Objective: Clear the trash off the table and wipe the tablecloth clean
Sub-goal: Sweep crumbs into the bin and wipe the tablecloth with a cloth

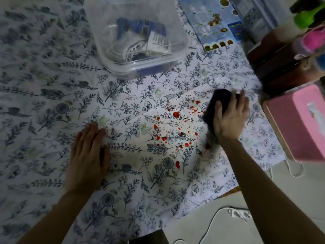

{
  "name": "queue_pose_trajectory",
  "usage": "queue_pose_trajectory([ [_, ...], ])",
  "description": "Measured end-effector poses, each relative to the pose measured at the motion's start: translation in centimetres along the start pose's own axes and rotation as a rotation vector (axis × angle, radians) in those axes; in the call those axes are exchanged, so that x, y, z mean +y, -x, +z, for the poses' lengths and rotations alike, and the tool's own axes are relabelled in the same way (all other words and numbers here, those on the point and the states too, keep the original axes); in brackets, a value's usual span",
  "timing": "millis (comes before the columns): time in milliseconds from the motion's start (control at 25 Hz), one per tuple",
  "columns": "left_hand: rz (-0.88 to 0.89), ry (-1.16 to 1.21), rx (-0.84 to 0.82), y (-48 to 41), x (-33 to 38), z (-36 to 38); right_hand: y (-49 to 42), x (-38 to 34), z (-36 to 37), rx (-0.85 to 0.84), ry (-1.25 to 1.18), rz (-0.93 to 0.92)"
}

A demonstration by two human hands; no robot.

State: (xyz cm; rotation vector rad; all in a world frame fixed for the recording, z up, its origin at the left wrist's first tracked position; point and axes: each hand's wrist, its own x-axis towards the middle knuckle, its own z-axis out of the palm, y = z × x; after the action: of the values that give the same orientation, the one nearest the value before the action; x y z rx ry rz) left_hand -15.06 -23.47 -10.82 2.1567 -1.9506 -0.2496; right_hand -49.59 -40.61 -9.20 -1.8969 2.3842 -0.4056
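A white tablecloth (52,106) printed with dark leaves covers the table. Red sauce spots (173,132) are scattered over its middle right. My right hand (228,118) presses a dark cloth (218,101) onto the tablecloth at the right edge of the spots, and it looks motion-blurred. My left hand (88,155) lies flat, palm down, on the cloth to the left of the spots and holds nothing. A clear plastic bin (175,55) at the top centre holds crumpled wrappers and paper trash (140,41).
A blue printed menu leaflet (214,23) lies at the top right. A pink box (299,124) and a brown wooden caddy (274,67) with bottles stand along the right edge. Below the table edge a white cable (219,213) lies on the floor.
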Motion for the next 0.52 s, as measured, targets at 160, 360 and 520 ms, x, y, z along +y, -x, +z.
queue_pose_trajectory([
  [160, -0.003, 0.005, -0.004, 0.1, 0.2, -0.2, 3.7, -7.0, 1.6, -0.100, -0.034, -0.235],
  [360, 0.008, 0.021, -0.002, 0.0, 0.1, -0.2, 6.4, -11.8, 2.1, -0.203, -0.117, -0.383],
  [520, 0.002, 0.014, -0.001, 0.1, 0.2, -0.2, 9.6, -10.7, 0.8, -0.277, -0.190, -0.566],
])
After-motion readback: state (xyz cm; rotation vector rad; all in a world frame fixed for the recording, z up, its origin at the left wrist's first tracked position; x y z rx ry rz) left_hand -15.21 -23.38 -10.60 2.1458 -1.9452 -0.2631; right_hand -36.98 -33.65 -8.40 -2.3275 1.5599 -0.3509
